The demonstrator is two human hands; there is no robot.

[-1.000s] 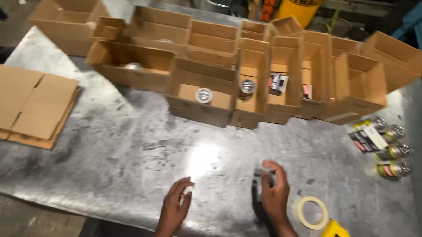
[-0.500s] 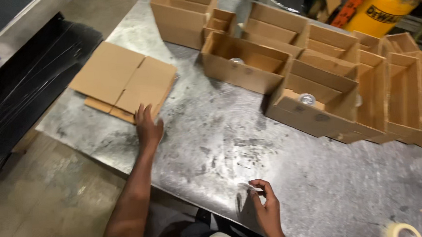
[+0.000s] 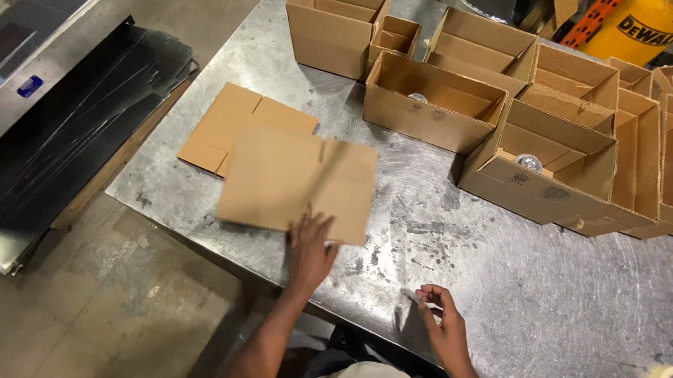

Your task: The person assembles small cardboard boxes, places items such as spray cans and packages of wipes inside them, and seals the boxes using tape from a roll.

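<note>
While the left hand (image 3: 313, 248) grips a flat carton (image 3: 298, 179) above the desk (image 3: 511, 295), fingers pinching its edge — picking-up seems underway. The right hand (image 3: 439, 318) holds something small; unfolding likely needs both.

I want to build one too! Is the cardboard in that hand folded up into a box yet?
No, flat. The left hand holds a flattened cardboard box, unlike the open boxes behind.
</note>
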